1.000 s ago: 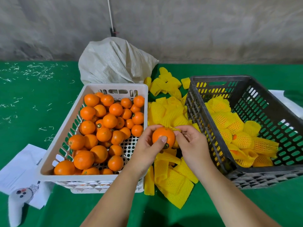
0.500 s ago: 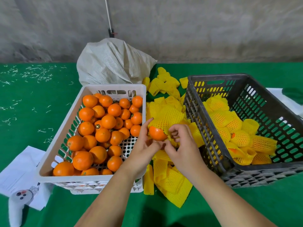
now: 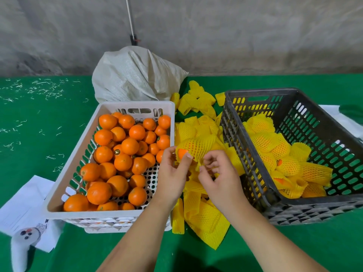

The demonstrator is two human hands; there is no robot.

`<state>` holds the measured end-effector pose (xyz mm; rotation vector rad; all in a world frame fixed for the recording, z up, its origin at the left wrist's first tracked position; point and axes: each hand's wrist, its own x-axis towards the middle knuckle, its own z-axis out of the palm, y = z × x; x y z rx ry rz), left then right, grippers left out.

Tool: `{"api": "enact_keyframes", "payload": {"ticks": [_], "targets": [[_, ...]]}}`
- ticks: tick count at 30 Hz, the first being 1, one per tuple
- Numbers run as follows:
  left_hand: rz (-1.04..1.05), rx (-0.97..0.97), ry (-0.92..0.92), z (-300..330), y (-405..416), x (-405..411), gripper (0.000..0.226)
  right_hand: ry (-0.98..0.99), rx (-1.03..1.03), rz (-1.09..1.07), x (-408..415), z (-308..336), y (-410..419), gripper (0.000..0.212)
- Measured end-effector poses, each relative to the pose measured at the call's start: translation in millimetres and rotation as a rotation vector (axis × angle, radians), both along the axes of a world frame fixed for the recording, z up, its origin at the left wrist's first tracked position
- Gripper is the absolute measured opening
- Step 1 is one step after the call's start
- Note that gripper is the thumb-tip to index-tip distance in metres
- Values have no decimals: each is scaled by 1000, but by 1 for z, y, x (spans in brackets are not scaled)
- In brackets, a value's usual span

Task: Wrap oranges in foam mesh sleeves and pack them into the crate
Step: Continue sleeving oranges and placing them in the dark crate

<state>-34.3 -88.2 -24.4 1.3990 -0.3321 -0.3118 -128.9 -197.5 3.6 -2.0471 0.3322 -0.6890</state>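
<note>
Orange: your orange [image 3: 182,152] sits between your two hands, nearly all of it inside a yellow foam mesh sleeve [image 3: 198,147]; only a small bare patch shows at the sleeve's left opening.
Left hand: your left hand [image 3: 172,173] grips the sleeved orange from below and the left, thumb tip lying just beside the bare patch.
Right hand: your right hand [image 3: 218,177] has its fingers curled, and the fingertips pinch the mesh at the sleeve's lower right edge.
Left of your hands: a white crate [image 3: 78,154] holding loose oranges [image 3: 121,160] lies just beside your left wrist.
Right of your hands: a dark slotted crate [image 3: 245,154] stands near your right hand, with sleeved oranges [image 3: 282,158] piled inside.
Under and beyond your hands: spare foam sleeves [image 3: 204,218] lie heaped on the green table cover [image 3: 39,134] between the two crates.
Far beyond your hands: a woven sack [image 3: 135,75] slumps behind the white crate.
Lower left of your arms: a white controller [image 3: 21,246] rests on sheets of paper [image 3: 23,205].
</note>
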Motion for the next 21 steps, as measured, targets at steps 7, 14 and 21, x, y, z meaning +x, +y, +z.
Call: {"api": "enact_keyframes", "payload": {"ticks": [7,14,21], "targets": [[-275,-3,-116,-1,8,-4,63,-78,-39,30,1,11,-10,35],[-199,47,-94,1,10,-3,69,-128,-186,-24,-1,15,-22,22],[-127,73,-153,-3,10,0,66,-147,-326,60,-7,3,1,26]]}}
